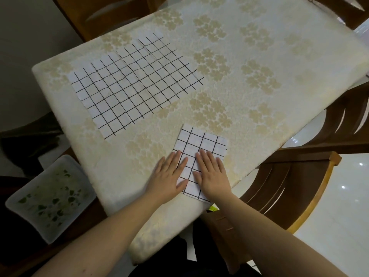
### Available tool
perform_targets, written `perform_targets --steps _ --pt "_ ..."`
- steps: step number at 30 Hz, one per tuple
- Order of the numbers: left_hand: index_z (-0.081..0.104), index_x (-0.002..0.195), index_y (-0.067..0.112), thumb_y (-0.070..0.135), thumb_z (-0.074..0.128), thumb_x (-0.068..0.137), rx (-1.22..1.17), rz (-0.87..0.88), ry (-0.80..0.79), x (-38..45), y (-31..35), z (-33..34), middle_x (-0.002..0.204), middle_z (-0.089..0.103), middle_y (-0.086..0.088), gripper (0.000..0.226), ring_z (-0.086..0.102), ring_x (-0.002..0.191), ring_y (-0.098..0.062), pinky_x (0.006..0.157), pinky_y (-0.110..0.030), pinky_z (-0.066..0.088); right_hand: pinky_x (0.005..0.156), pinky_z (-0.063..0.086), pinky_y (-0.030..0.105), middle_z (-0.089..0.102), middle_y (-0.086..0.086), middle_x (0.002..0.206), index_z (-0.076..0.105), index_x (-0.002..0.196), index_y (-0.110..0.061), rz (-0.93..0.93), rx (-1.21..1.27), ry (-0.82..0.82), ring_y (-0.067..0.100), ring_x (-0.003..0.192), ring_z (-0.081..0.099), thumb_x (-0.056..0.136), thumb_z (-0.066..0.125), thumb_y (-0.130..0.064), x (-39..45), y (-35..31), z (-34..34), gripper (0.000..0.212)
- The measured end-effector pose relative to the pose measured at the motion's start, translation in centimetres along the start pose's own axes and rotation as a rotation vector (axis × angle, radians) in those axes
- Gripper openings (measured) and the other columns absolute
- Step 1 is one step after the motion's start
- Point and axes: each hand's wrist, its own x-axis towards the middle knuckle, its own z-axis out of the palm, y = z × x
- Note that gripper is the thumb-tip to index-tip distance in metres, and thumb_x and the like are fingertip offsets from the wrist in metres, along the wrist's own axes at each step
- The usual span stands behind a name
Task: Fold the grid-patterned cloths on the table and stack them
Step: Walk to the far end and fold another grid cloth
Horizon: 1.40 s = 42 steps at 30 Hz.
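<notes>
A small folded white cloth with a black grid (201, 144) lies near the table's front edge. My left hand (169, 176) rests flat on its left part, fingers spread, partly on the tablecloth. My right hand (211, 174) presses flat on its near right part. Neither hand grips anything. A larger grid-patterned cloth (133, 82) lies spread out flat at the far left of the table, apart from both hands.
The table (259, 56) wears a cream cloth with beige flower prints. Wooden chairs stand at the right (295, 176) and at the far side (111, 15). A seat cushion with green leaf print (52, 196) sits to the left, below table level.
</notes>
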Motion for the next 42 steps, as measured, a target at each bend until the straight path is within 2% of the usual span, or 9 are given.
perform_targets --steps 6,10,14,18,25,32,36,39,42 --pt "0.006 0.157 0.023 0.069 0.031 0.089 0.002 -0.025 -0.036 0.1 0.2 -0.2 0.163 -0.004 -0.017 0.086 -0.007 0.151 -0.032 0.120 -0.047 0.004 0.117 -0.019 0.044 -0.027 -0.001 0.160 -0.015 0.154 -0.029 0.115 -0.050 -0.060 0.019 0.146 -0.028 0.095 0.013 -0.070 -0.7 3.1 -1.0 0.077" --pt "0.002 0.157 0.031 0.066 0.020 0.094 -0.077 -0.047 -0.043 0.1 0.2 -0.6 0.163 -0.015 -0.008 0.074 -0.018 0.150 -0.023 0.120 -0.040 -0.007 0.113 -0.028 0.041 -0.030 0.000 0.159 -0.019 0.153 -0.027 0.170 -0.036 -0.079 0.019 0.145 -0.031 0.092 0.013 -0.074 -1.1 4.3 -1.9 0.083" --pt "0.051 0.139 0.024 0.047 0.035 0.096 -0.474 -0.238 0.153 1.8 0.4 -2.2 0.151 0.042 -0.002 0.052 0.037 0.139 -0.022 0.114 -0.043 0.031 0.116 -0.022 0.041 -0.017 0.001 0.163 -0.007 0.156 -0.024 0.148 -0.021 -0.017 0.022 0.149 -0.018 0.098 0.022 -0.063 -1.9 4.3 -1.8 0.076" --pt "0.055 0.132 0.016 0.020 0.053 0.098 -1.000 -0.663 0.185 6.0 -0.3 -5.7 0.112 0.060 0.001 0.034 0.059 0.102 -0.018 0.078 -0.023 0.046 0.119 0.001 0.047 0.002 0.003 0.163 0.008 0.156 -0.019 0.056 0.014 0.008 0.024 0.151 0.000 0.097 0.030 -0.049 -3.2 2.7 -1.4 0.070" --pt "0.060 0.115 0.021 0.023 0.065 0.091 -0.741 -0.782 -0.074 11.8 -2.0 -7.8 0.117 0.062 -0.005 0.024 0.060 0.102 -0.028 0.094 -0.045 0.050 0.115 0.028 0.046 0.050 0.005 0.146 0.043 0.146 -0.014 -0.093 0.019 0.028 0.027 0.137 0.044 0.095 0.035 -0.042 -3.9 0.4 -1.4 0.058" --pt "0.064 0.123 0.005 0.030 0.067 0.091 -0.635 -0.763 -0.224 14.3 -1.4 -9.7 0.121 0.065 -0.013 0.041 0.062 0.110 -0.030 0.091 -0.036 0.053 0.110 0.037 0.044 0.056 0.005 0.133 0.052 0.137 -0.013 -0.091 0.062 0.014 0.027 0.124 0.053 0.090 0.040 -0.039 -4.0 -0.3 -1.5 0.055" --pt "0.060 0.112 0.012 0.026 0.065 0.091 -0.605 -0.722 -0.276 14.4 -1.2 -11.0 0.089 0.058 -0.004 0.025 0.057 0.092 -0.024 0.078 -0.030 0.049 0.113 0.031 0.048 0.053 0.004 0.141 0.048 0.141 -0.016 -0.114 0.022 -0.027 0.026 0.131 0.048 0.093 0.037 -0.049 -4.1 0.3 -1.4 0.060" --pt "0.060 0.126 0.007 0.018 0.066 0.091 -0.758 -0.659 -0.207 13.6 -1.0 -11.5 0.121 0.061 -0.010 0.037 0.057 0.111 -0.025 0.086 -0.030 0.045 0.118 0.011 0.045 0.039 0.004 0.153 0.036 0.149 -0.019 -0.137 0.034 -0.083 0.025 0.143 0.033 0.094 0.026 -0.055 -4.3 0.6 -1.7 0.067" --pt "0.058 0.123 0.011 0.014 0.068 0.089 -0.881 -0.595 -0.135 12.3 -0.9 -12.2 0.119 0.060 -0.008 0.035 0.056 0.100 -0.021 0.079 -0.029 0.043 0.119 -0.001 0.040 0.027 0.001 0.160 0.027 0.153 -0.021 -0.135 0.040 -0.121 0.022 0.148 0.020 0.091 0.016 -0.059 -4.5 0.6 -2.1 0.074"
